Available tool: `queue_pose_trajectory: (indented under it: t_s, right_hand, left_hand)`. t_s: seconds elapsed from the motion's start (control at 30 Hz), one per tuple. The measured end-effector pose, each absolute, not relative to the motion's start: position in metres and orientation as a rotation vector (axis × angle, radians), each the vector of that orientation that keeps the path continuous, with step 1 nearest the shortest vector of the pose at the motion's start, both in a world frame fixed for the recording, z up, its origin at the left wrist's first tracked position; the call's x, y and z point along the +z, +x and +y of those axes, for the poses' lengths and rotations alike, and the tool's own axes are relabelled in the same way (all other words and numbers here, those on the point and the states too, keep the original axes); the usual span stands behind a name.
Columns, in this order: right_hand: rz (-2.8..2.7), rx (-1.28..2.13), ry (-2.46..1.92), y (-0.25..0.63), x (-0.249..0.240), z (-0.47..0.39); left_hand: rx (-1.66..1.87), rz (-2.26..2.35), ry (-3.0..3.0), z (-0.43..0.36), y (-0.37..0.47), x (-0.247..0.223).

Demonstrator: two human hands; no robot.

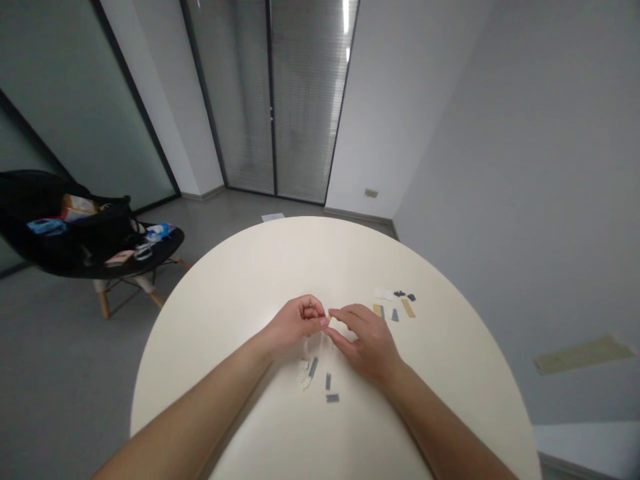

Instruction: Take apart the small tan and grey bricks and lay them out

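Over the middle of the round table, my left hand (299,321) and my right hand (367,335) meet fingertip to fingertip. Between them is a small tan piece (329,320), pinched from both sides; its exact kind is too small to make out. Below the hands lie several small pieces: a long grey strip (313,367), a pale cream piece (306,383), a short grey piece (328,381) and another grey piece (333,398). Beyond my right hand are a tan strip (408,307), a grey wedge-like piece (395,315), black pieces (411,297) and a white piece (383,294).
The round cream table (225,280) has a curved edge all round. At the left stands a black chair (30,247) with a black bag (107,230) and packets on it. A grey wall (540,200) rises close on the right, and glass doors (305,100) are behind.
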State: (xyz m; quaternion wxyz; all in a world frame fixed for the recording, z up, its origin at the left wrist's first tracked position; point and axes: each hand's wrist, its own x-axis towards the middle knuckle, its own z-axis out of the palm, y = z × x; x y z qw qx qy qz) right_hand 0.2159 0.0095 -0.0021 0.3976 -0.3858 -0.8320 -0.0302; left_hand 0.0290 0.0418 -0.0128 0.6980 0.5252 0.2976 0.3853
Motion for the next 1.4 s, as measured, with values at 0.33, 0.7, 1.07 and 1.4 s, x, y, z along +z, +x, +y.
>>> queue_pose_trajectory:
  t_s: [0.33, 0.7, 1.07, 1.4]
  right_hand:
    - [-2.105, -0.160, -0.963, 0.214, 0.003, 0.009]
    - [-2.125, -0.052, -0.869, 0.213, 0.003, 0.008]
    - [-2.093, -0.046, -0.901, 0.216, 0.003, 0.008]
    - [-1.860, -0.128, -1.066, 0.247, 0.024, 0.014]
  left_hand:
    - [0.839, 0.673, 1.141, 0.043, 0.028, -0.010]
    - [0.876, 0.675, 1.079, 0.039, 0.027, -0.003]
    - [0.860, 0.791, 1.189, 0.041, 0.027, -0.004]
    - [0.677, 0.881, 1.405, 0.046, 0.013, -0.003]
